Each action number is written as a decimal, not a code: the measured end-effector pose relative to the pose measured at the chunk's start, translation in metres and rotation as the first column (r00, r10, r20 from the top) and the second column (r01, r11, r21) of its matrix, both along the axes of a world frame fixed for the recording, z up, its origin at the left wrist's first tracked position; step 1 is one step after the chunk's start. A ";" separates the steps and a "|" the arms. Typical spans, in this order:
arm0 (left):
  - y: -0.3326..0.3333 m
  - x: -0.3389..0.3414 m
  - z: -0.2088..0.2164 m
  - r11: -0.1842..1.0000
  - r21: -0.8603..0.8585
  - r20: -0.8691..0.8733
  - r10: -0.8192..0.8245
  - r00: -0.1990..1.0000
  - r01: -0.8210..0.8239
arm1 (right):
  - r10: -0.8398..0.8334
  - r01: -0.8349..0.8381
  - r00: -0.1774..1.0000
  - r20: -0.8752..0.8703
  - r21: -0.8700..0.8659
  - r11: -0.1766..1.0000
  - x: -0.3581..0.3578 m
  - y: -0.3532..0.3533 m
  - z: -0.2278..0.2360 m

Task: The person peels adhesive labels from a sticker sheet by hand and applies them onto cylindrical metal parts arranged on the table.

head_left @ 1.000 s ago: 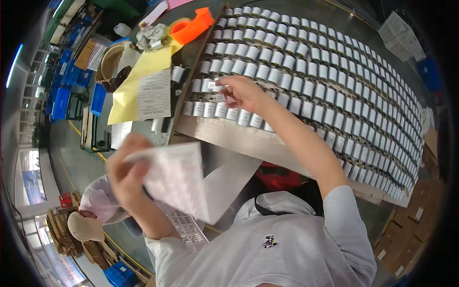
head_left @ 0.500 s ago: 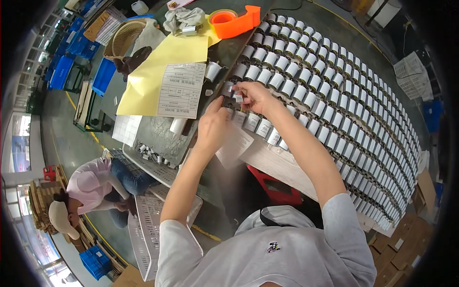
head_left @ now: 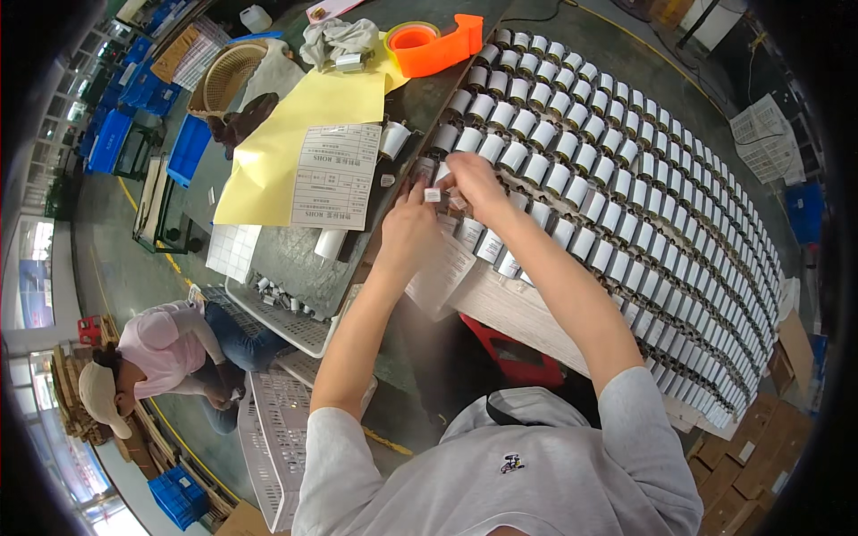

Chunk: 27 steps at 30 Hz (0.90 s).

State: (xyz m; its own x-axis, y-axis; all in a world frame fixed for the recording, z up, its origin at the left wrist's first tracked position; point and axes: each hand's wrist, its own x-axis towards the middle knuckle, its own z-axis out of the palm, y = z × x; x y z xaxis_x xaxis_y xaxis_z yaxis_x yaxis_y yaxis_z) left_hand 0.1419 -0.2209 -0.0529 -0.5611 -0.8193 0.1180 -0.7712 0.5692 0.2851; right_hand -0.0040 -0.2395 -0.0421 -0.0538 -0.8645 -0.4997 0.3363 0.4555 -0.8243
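My left hand is at the left end of the cylinder rows, its bent fingers against a white-wrapped metal cylinder. What those fingers grip is partly hidden. Close by, my right hand pinches at a small white label between the two hands. A second small label shows below the right fingers. Beside my left hand, a translucent printed sheet hangs over the board's near edge, blurred; what holds it is hidden. Dense rows of similar white-wrapped cylinders spread to the right.
A yellow sheet with a printed form lies left of my hands, below an orange tape dispenser. A grey crate holds small metal parts. A red stool stands under the board. A person sits at lower left.
My left hand has moved slightly up and right, closer to my right hand. The small label between them has shifted left. The hanging sheet has swung, and the seated person's arms have moved.
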 end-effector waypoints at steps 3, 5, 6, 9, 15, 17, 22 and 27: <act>-0.001 -0.004 0.007 1.000 -0.014 0.050 -0.023 0.998 0.024 | -0.147 0.136 0.980 -0.136 -0.082 0.987 -0.013 0.001 0.000; -0.001 -0.006 0.014 0.999 -0.016 0.080 -0.037 0.996 0.038 | -0.154 0.152 0.981 -0.114 -0.028 0.988 -0.018 0.000 0.001; -0.001 -0.009 0.019 0.999 0.031 0.101 -0.022 0.995 0.019 | -0.174 0.176 0.978 -0.117 0.004 0.984 -0.019 0.000 0.003; -0.003 -0.009 0.018 0.996 0.087 0.101 -0.021 0.995 0.012 | -0.187 0.193 0.974 -0.126 0.043 0.980 -0.017 -0.001 0.004; 0.004 -0.004 0.020 0.998 0.044 0.068 -0.055 0.996 0.053 | -0.253 0.260 0.955 -0.156 0.025 0.965 -0.012 -0.004 0.002; 0.005 -0.006 0.022 0.997 0.050 0.059 -0.067 0.996 0.064 | -0.253 0.260 0.949 -0.187 0.013 0.966 -0.011 -0.004 0.001; 0.007 -0.013 0.020 0.995 0.003 0.079 -0.095 0.992 0.095 | -0.227 0.226 0.941 -0.250 -0.034 0.973 -0.009 -0.003 -0.003; 0.007 -0.018 0.021 0.994 -0.001 0.160 -0.107 0.981 0.108 | -0.301 0.220 0.765 -0.569 -0.208 0.953 -0.007 -0.003 -0.019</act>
